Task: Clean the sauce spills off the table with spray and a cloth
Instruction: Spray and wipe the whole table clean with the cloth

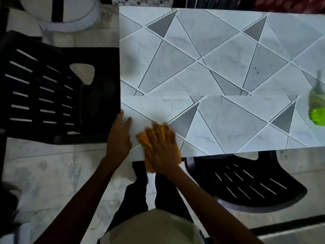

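Observation:
An orange cloth (144, 140) lies at the near left corner of the table (219, 67), whose top has a grey and white triangle pattern. My right hand (162, 148) presses flat on the cloth, fingers spread, and the cloth sticks out on both sides and over the near edge. My left hand (120, 136) rests on the table's left corner edge, holding nothing. A spray bottle (317, 106) with green liquid stands at the right edge of view, blurred. Two small dark specks (256, 70) show on the tabletop right of the middle.
A black slatted plastic chair (52, 95) stands against the table's left side. A second black chair (246, 184) is tucked under the near edge on the right. A white round container (65, 13) sits on the floor at the far left. The floor is pale tile.

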